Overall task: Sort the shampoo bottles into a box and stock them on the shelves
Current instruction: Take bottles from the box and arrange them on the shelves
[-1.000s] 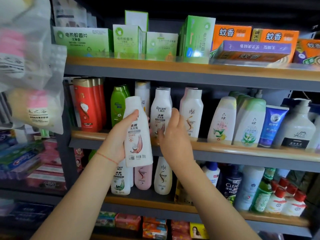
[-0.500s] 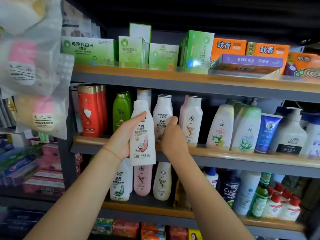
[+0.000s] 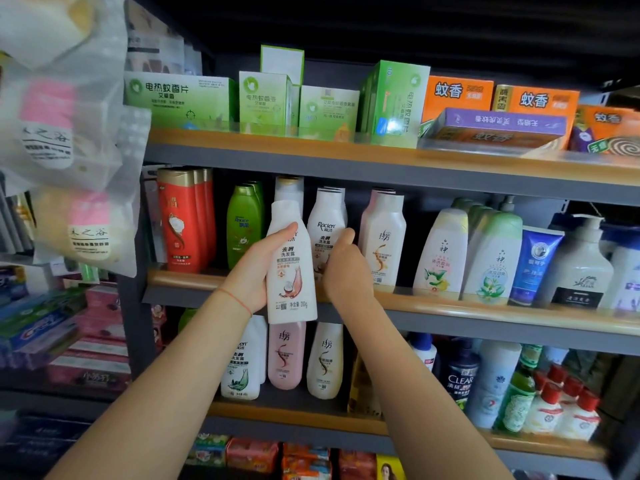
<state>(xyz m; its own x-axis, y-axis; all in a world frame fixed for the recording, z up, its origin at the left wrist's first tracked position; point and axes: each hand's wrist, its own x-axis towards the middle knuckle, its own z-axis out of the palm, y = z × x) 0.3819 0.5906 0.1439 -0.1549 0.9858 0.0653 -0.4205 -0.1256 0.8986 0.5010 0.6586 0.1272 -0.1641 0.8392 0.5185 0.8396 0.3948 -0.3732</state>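
My left hand (image 3: 255, 268) grips a white shampoo bottle (image 3: 290, 271) upright in front of the middle shelf (image 3: 450, 311), its base hanging below the shelf lip. My right hand (image 3: 343, 268) is curled round a second white Racien bottle (image 3: 325, 223) that stands on that shelf just right of the held one. A pink-white bottle (image 3: 382, 237) stands right of my right hand. Behind the held bottle another white bottle top (image 3: 289, 187) shows.
Red bottles (image 3: 183, 220) and green bottles (image 3: 242, 226) fill the shelf's left end; lotion bottles and tubes (image 3: 491, 251) fill its right. Green and orange boxes (image 3: 391, 102) sit on the shelf above, more bottles (image 3: 287, 355) below. Plastic bags (image 3: 65, 133) hang at left.
The view has drifted slightly. My right hand has closed further round the standing Racien bottle; my left hand keeps the held bottle in about the same spot.
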